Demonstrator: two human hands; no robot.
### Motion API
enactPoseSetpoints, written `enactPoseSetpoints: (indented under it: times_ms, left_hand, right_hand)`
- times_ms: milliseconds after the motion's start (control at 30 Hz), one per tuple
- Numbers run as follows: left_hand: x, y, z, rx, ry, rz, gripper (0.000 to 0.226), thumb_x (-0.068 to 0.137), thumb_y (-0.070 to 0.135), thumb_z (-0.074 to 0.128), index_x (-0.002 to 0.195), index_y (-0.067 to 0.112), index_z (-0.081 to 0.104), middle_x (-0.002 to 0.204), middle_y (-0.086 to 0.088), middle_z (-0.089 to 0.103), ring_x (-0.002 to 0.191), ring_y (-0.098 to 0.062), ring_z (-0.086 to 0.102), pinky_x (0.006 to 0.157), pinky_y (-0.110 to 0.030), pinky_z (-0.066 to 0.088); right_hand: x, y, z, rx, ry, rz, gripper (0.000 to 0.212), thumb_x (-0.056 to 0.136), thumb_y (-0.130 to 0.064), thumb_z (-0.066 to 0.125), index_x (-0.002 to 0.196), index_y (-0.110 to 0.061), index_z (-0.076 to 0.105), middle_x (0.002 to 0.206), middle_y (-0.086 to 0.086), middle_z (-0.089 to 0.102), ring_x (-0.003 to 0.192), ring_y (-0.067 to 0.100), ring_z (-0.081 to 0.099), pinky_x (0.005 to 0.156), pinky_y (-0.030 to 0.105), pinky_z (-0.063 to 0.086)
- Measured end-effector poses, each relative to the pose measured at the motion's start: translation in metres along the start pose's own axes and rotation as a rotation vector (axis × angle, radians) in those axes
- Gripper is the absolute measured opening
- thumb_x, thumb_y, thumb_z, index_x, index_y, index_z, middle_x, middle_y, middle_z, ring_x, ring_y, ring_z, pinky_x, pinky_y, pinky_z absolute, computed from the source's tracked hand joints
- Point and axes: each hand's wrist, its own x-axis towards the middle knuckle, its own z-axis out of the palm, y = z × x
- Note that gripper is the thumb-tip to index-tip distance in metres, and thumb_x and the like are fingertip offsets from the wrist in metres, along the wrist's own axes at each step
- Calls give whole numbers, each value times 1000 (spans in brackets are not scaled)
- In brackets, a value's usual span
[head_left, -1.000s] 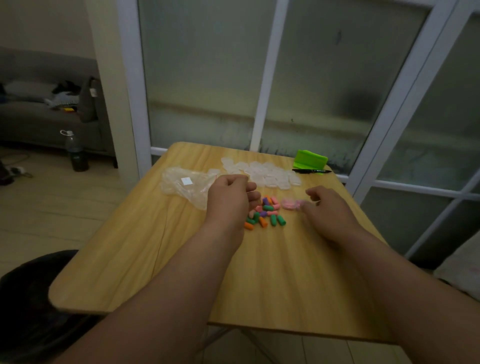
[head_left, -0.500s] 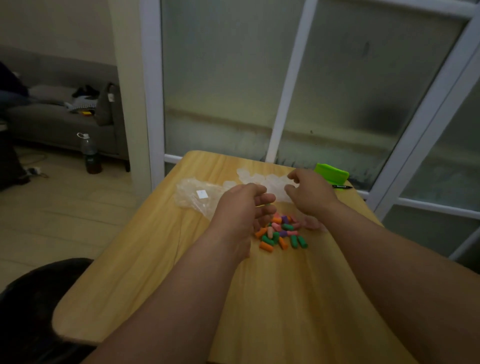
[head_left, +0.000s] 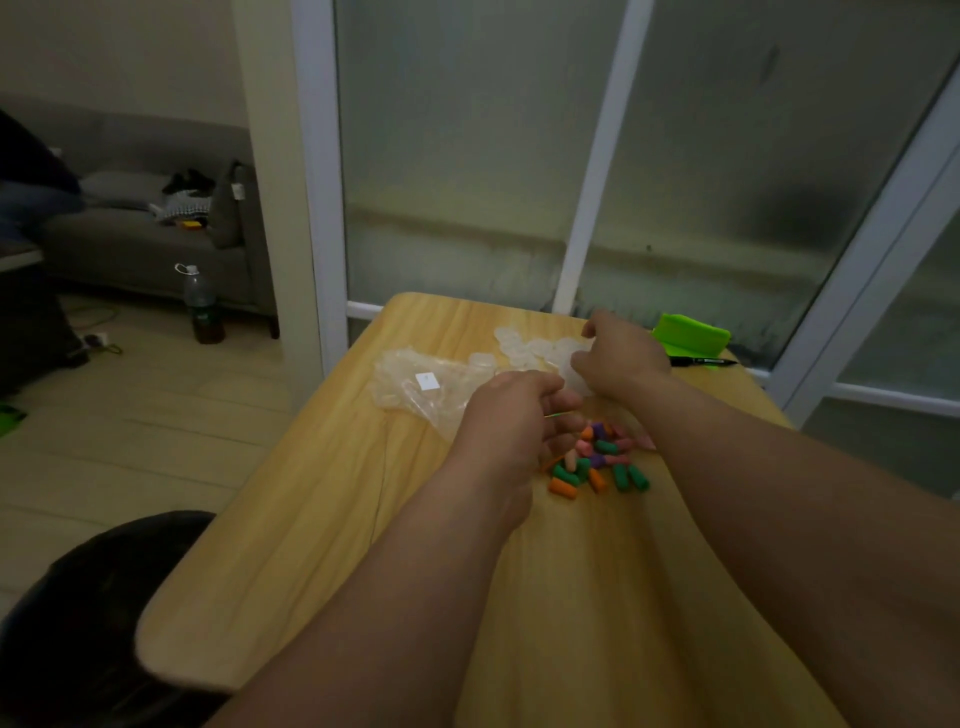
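two piles share the light wooden worktop (head_left: 322, 519): small multicoloured foam cylinders (head_left: 597, 462) at centre, translucent plastic cases (head_left: 514, 340) behind. left grip (head_left: 511, 415) hovers curled beside the cylinders, contents hidden. right grip (head_left: 621, 358) stretches past them onto the cases, fingers bent, probably to fetch one for filling; whether it holds one is unclear.

I find one view only: head-worn, wide-angle, facing forward and down across the table (head_left: 322, 493) towards the glass doors (head_left: 457, 156); left hand (head_left: 511, 421) and right hand (head_left: 618, 358) close, mid-frame.
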Motion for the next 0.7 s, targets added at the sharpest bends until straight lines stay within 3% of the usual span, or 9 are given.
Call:
enactPoseSetpoints:
  times_ms: [67, 133, 233, 367, 500, 567, 700]
  left_hand:
    - [-3, 0, -1, 11, 0, 11, 21, 102, 15, 56, 119, 7, 64, 99, -10, 73, 63, -12, 68, 57, -24, 55]
    - [-7, 1, 0, 24, 0, 24, 22, 102, 15, 55, 121, 6, 63, 99, -11, 72, 64, -13, 68, 57, -24, 54]
    - [-19, 2, 3, 63, -17, 39, 21, 103, 15, 55, 119, 6, 63, 102, -13, 71, 71, -16, 67, 59, -25, 54]
    - [-39, -3, 7, 172, -41, 80, 22, 103, 15, 54, 121, 6, 62, 105, -17, 72, 80, -23, 66, 66, -31, 55]
    - [-63, -11, 8, 266, -79, 112, 23, 104, 11, 51, 125, 5, 59, 95, -13, 67, 69, -20, 61, 61, -31, 53]
    - [-77, -19, 5, 307, -132, 83, 24, 104, 10, 52, 126, 9, 59, 98, -14, 66, 70, -21, 61, 60, -30, 54]
    - [-97, -24, -1, 443, -253, 42, 24, 106, 16, 55, 129, 18, 61, 103, -16, 63, 85, -28, 65, 74, -35, 58]
  right_hand:
    - [-7, 1, -7, 69, 12, -23, 49, 90, -32, 68, 138, -24, 63, 135, 10, 67, 125, 33, 62, 97, 40, 51]
    - [-19, 3, -15, 125, 9, -54, 48, 88, -35, 68, 135, -25, 68, 135, 9, 68, 123, 30, 64, 96, 38, 51]
    - [-47, 8, -29, 207, 18, -72, 39, 82, -41, 69, 118, -26, 77, 120, 4, 74, 109, 24, 67, 87, 33, 52]
    - [-99, 9, -50, 378, 73, -74, 19, 85, -33, 73, 103, -26, 74, 93, -5, 70, 89, 17, 66, 72, 31, 43]
    - [-159, 7, -63, 832, 24, 47, 7, 87, -31, 74, 93, -26, 74, 89, -5, 73, 84, 18, 71, 73, 35, 57]
    - [-189, 7, -64, 1056, -81, 159, 5, 92, -27, 74, 95, -22, 74, 85, 1, 74, 75, 21, 71, 64, 36, 56]
    - [-228, 13, -64, 1165, -172, 245, 8, 97, -28, 72, 98, -21, 76, 83, 4, 73, 77, 22, 69, 64, 34, 53]
